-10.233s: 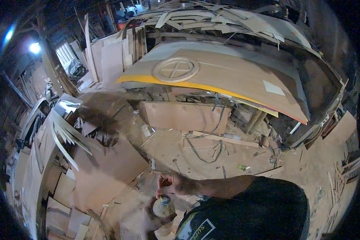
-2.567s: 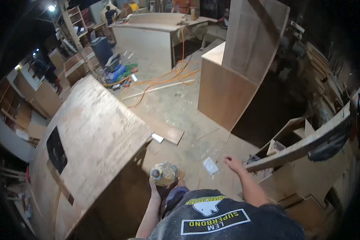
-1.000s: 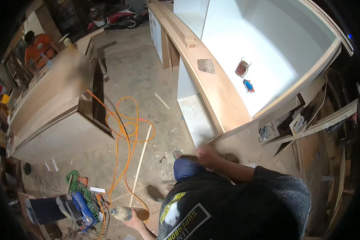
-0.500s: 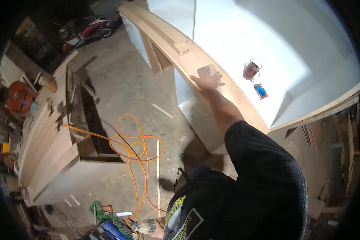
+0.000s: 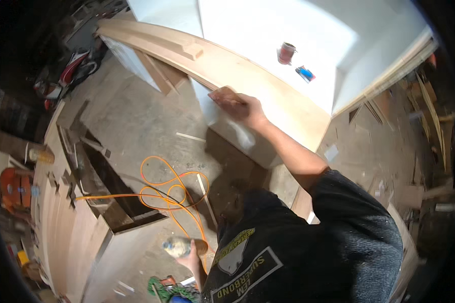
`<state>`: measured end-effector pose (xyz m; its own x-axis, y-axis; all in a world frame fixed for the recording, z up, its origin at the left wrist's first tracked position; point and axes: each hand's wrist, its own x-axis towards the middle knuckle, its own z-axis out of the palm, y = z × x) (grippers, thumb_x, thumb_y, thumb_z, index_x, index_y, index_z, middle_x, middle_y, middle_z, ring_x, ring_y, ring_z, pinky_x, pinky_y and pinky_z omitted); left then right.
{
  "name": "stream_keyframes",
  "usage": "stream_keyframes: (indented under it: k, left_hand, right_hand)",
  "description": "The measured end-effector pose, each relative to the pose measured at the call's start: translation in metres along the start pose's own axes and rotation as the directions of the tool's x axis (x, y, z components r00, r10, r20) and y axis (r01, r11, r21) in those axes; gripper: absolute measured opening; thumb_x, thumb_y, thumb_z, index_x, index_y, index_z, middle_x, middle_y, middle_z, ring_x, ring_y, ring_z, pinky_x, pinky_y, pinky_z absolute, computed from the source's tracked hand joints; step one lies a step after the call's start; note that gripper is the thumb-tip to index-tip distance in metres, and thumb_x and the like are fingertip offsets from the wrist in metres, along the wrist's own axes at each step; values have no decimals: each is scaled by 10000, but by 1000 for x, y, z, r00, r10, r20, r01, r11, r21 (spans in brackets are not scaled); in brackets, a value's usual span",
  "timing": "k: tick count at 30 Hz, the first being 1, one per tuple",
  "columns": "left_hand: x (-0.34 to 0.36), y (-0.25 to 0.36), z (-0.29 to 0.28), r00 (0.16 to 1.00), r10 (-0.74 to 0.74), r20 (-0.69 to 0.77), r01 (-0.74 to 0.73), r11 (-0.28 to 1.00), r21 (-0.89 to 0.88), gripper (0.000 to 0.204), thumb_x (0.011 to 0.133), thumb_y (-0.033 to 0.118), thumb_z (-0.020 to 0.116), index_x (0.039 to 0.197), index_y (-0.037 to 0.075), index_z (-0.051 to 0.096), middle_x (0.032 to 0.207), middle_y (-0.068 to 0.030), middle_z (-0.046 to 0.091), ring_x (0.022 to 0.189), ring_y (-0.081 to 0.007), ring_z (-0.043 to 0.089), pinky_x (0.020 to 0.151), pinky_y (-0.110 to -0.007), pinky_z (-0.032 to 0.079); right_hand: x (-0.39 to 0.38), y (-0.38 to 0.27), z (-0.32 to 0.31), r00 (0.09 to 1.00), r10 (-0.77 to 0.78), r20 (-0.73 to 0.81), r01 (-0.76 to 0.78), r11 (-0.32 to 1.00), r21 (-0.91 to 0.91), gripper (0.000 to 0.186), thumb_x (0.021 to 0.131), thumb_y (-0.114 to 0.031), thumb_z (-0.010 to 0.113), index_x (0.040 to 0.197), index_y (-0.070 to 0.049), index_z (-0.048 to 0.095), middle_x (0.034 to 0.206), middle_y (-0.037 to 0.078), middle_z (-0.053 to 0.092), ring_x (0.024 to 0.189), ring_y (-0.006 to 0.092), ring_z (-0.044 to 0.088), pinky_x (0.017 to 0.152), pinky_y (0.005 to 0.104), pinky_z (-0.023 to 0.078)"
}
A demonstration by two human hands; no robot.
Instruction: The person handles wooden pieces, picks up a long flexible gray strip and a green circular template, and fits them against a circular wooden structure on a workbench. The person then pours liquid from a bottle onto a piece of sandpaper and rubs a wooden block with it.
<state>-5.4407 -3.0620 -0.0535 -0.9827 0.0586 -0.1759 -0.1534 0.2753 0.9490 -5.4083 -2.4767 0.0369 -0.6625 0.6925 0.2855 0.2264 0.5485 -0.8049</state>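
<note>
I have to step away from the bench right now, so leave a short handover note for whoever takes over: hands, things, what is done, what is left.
Right hand: stretched out, pressing a small brown sanding block flat on the edge of the long wooden board.
Left hand: low by the body, shut on a small bottle.
The board lies along the front of the white cabinet; a small can and a blue thing sit inside it. An orange cable is coiled on the floor.
Done: block placed on the board.
Left: cannot tell how much of the board is worked; the bottle is not set down.
</note>
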Motion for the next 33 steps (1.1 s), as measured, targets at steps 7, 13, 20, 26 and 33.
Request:
stream_keyframes:
  k: [7,13,20,26,33]
  left_hand:
    - [52,71,28,798,-33,602,-45,993,113,711,744,24,869,1330,-67,478,1186,-151,634,1043,-195,642,920,-355,533]
    - [52,119,66,601,243,761,-529,835,151,696,659,42,866,1274,-4,544,1156,-124,659,1070,-248,649,956,-392,512]
    - [-61,152,145,187,308,933,-686,721,-101,663,608,138,892,1189,6,602,1141,-148,680,1074,-277,677,933,-383,532]
    - [-191,131,227,-40,136,990,-417,898,-140,698,614,216,964,1179,2,616,1074,-86,691,955,-185,664,830,-348,566]
    - [-351,171,321,-250,129,960,-206,961,-183,604,711,151,921,1198,1,597,1101,-89,680,969,-193,655,859,-349,551]
  right_hand:
    - [-189,-130,-95,848,513,135,-201,75,977,442,995,-173,637,1380,-20,484,1311,134,607,1170,257,637,969,436,565]
    - [-300,-172,-123,776,615,-137,99,96,990,420,988,-144,645,1359,-34,481,1276,118,618,1145,240,645,960,410,564]
    - [-398,-181,-210,634,679,-372,306,222,926,399,988,-151,641,1344,-44,495,1281,105,615,1147,261,642,925,467,571]
    - [-474,-153,-313,374,782,-498,401,348,847,219,995,-170,632,1198,-95,594,1148,25,646,960,201,658,854,393,557]
    - [-563,-71,-430,144,773,-618,411,522,748,271,945,-94,673,1212,-123,636,1119,-23,664,1009,163,639,859,351,543]
